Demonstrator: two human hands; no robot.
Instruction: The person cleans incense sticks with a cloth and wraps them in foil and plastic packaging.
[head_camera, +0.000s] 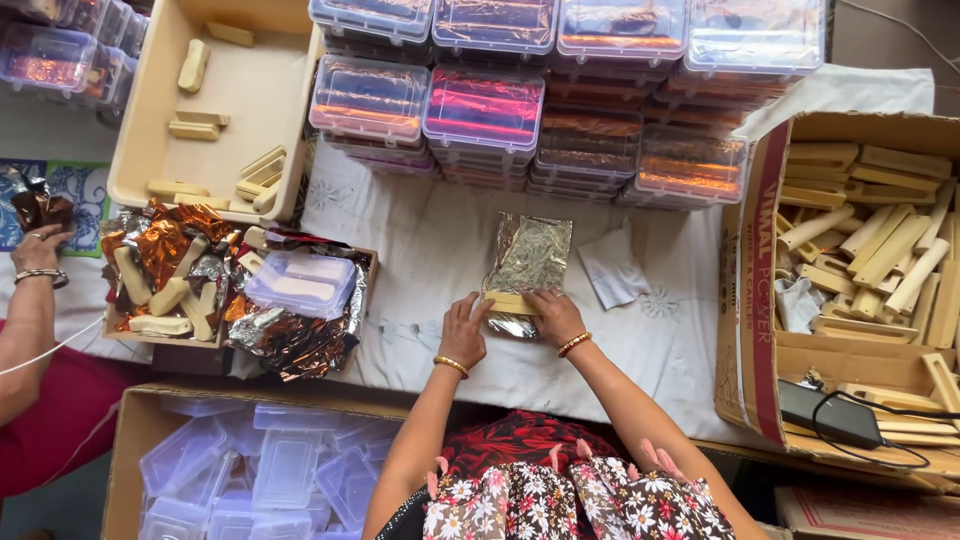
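At the table's near edge: a person's left hand (463, 335) and right hand (556, 314) press a pale wooden block (510, 302) onto a sheet of silver foil (528, 262) spread on the white cloth (430, 250).
Hands: both grasp the block from either side, fingertips on its ends — neither is clenched into a fist, neither hangs free.
Block and foil: the block lies across the near end of the sheet; the far part of the foil is flat and unfolded, so by the look of it the wrapping has barely begun.
Done so far: stacks of closed clear boxes (530, 100) with coppery contents line the far edge of the table — judged as finished packs.
Left to do: the cardboard carton (760, 300) at the right edge is heaped with bare wooden blocks; a cream tray (135, 150) at the far left corner holds a few more.
Left of the hands: a low box (365, 275) of crumpled copper and silver foil, some blocks and one clear lidded container (300, 283).
Below the near edge: a carton (130, 420) of empty clear containers, unfilled.
Far left: another person's hand (38, 245), bangle at the wrist, holds a scrap of dark foil (35, 200).
Near the foil: a folded white paper (612, 268) lies just beside its right side.
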